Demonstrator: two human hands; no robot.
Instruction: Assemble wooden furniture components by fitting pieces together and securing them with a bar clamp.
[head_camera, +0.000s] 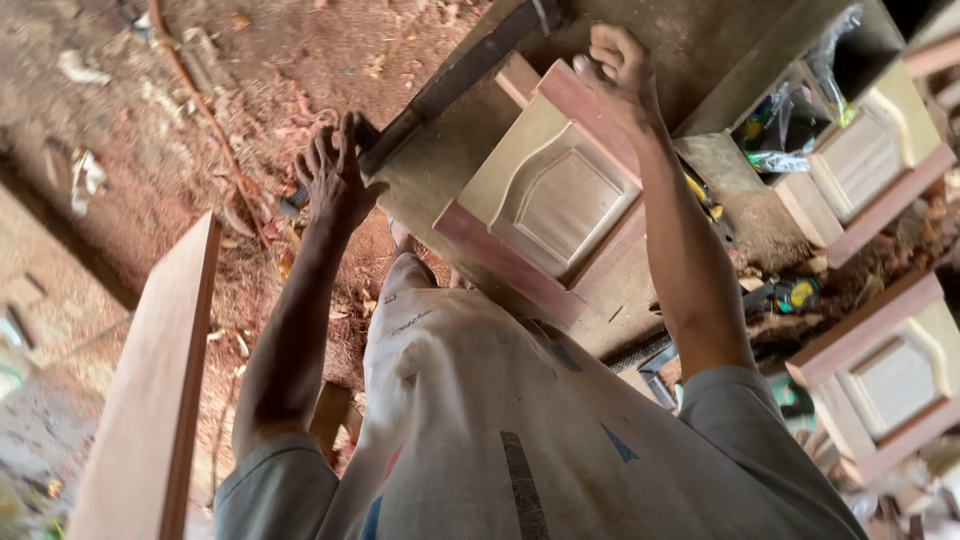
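Observation:
A small cabinet door (555, 200), with a beige raised panel in a reddish frame, lies on a rough wooden workbench (450, 160). My right hand (620, 65) is curled over the door's far corner, fingers closed on the frame. Whether something small sits under those fingers cannot be told. My left hand (335, 180) rests with fingers spread on the bench's left edge, at the end of a dark wooden strip (455, 80) that runs along it. My shirt fills the bottom of the view.
Two more panelled doors (865, 160) (890, 380) lie to the right. A crumpled plastic bag (790, 130) and a yellow tape measure (795, 295) sit near them. A long reddish plank (150, 400) stands at left over a dirt floor (150, 120) strewn with shavings.

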